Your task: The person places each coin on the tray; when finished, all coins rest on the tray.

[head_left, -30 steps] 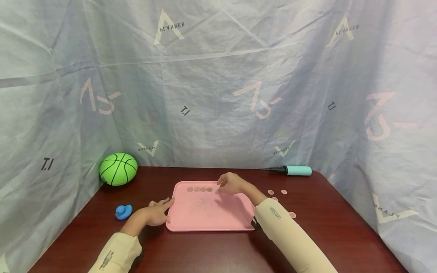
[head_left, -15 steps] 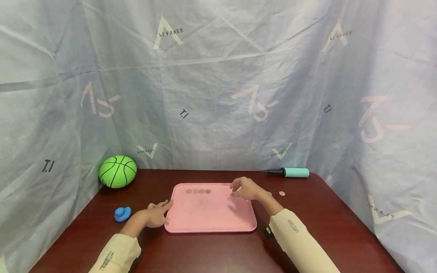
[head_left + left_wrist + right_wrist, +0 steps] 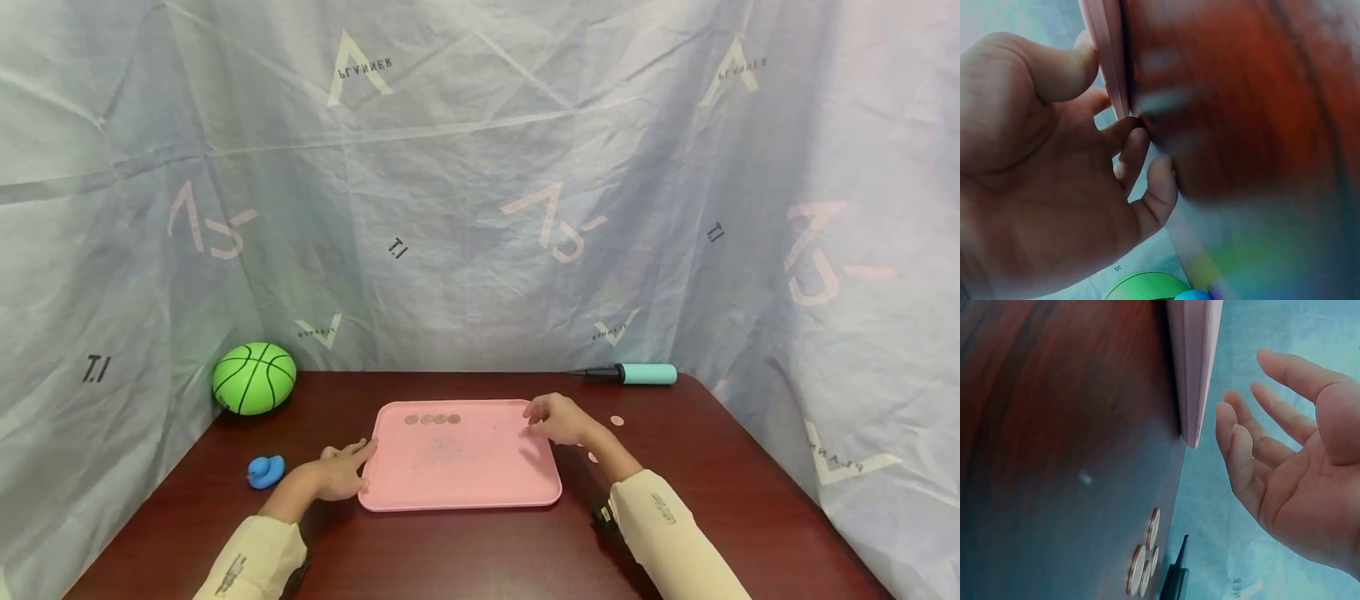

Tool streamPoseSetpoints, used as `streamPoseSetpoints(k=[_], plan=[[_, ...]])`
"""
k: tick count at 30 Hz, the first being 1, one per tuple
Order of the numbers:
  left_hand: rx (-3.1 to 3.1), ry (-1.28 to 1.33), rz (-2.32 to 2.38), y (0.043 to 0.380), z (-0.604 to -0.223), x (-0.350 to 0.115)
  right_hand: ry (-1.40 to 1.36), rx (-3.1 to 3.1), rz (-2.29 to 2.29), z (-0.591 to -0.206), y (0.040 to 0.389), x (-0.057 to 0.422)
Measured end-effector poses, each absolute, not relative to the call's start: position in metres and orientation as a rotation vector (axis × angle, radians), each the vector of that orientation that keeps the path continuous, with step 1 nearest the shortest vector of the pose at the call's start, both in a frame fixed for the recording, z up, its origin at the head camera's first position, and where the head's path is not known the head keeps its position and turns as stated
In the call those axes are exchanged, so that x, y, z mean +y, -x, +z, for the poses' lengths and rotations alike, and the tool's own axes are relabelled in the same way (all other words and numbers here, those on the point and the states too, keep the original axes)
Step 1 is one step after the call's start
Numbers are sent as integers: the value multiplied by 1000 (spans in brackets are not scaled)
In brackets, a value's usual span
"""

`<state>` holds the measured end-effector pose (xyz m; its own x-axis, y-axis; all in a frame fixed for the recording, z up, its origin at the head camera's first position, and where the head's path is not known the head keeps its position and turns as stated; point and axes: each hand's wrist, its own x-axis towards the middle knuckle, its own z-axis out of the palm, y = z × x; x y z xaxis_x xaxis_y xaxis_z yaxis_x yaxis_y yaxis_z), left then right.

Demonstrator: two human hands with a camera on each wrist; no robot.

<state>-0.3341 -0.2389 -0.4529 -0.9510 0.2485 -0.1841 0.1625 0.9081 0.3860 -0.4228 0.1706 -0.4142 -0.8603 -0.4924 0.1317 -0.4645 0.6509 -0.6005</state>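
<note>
A pink tray [image 3: 450, 483] lies on the table. Along its far left edge runs a row of several copper-coloured coins [image 3: 441, 420]. My left hand [image 3: 341, 473] rests at the tray's left rim; in the left wrist view, the thumb [image 3: 1066, 75] touches the rim and the other fingers sit beside it. Over the tray's far right corner hovers my right hand [image 3: 558, 419], its fingers loosely bent. The right wrist view shows nothing between these fingers. More coins [image 3: 1137, 570] lie on the table to the right of the tray, partly hidden by my right forearm in the head view.
A green ball [image 3: 255, 378] sits at the far left corner of the dark red table [image 3: 480, 554]. Nearer on the left is a blue rubber duck [image 3: 266, 472]. A teal hand pump [image 3: 648, 374] with a black nozzle lies at the far right. Grey cloth hangs all around.
My right hand has moved right, from beside the coin row to the tray's far right corner. The coin row keeps its place, and my left hand stays at the left rim.
</note>
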Motion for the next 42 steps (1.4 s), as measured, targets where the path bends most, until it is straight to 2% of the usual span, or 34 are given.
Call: streamPoseSetpoints(k=[11,19,26,34,42], plan=[[2792,-348,573,319,-429,-232,767,2869,-966,-415,421,191],[2791,-370,578,319,-423,-237,559,2921,-881,-415,420,213],[2752,-451,581,335,-443,-256,563,2952,-801,-418,419,232],[2739,-341,554,329,-412,-247,573,2939,-715,-414,419,244],[2805,-416,511,327,-406,-245,535,2874,-711,-420,416,243]])
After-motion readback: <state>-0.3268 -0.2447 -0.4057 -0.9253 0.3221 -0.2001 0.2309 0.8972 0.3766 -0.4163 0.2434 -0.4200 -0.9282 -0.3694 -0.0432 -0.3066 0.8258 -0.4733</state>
